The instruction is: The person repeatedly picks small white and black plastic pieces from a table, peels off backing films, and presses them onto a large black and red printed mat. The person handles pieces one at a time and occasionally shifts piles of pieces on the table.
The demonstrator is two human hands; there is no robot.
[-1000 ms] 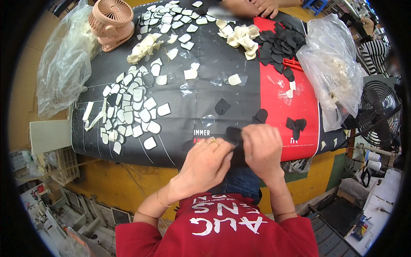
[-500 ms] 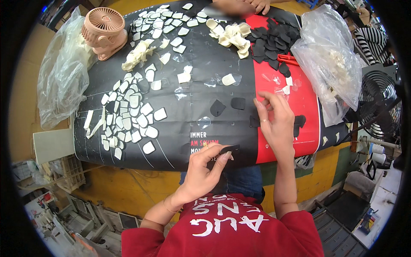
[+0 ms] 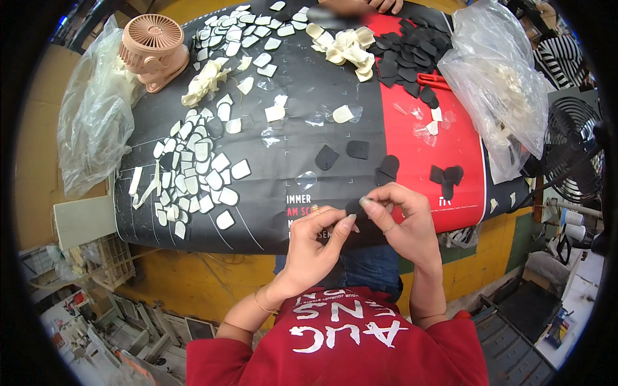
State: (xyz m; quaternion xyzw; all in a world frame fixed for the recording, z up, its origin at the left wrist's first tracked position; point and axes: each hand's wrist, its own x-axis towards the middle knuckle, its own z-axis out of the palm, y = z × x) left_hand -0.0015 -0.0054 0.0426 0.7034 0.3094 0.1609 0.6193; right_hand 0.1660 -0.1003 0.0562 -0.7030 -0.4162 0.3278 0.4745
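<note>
A small black rounded patch [image 3: 353,207] is pinched near the table's front edge by both hands. My left hand [image 3: 313,243] grips its left side between thumb and fingers. From the other side, my right hand [image 3: 407,222] has closed thumb and fingertips on its upper right edge. Beyond the hands lie single black patches, one dark grey-black patch [image 3: 327,157] and another black patch [image 3: 358,150]. Overlapping black patches [image 3: 387,169] sit just above my right hand, and a small black group [image 3: 447,180] rests on the red area. A clear film piece [image 3: 306,181] is above my left hand.
White black-edged patches [image 3: 201,152] spread over the left, with more at the far left. Cream pieces [image 3: 344,48] and a black patch pile [image 3: 412,58] lie far back, near a red tool [image 3: 433,81]. A pink fan [image 3: 154,48] and plastic bags [image 3: 499,90] flank them. Another person's hand [image 3: 388,6] shows at the top.
My right hand has come down and left from the black patches on the right and now grips the patch held in my left hand. The overlapping patches it covered are visible.
</note>
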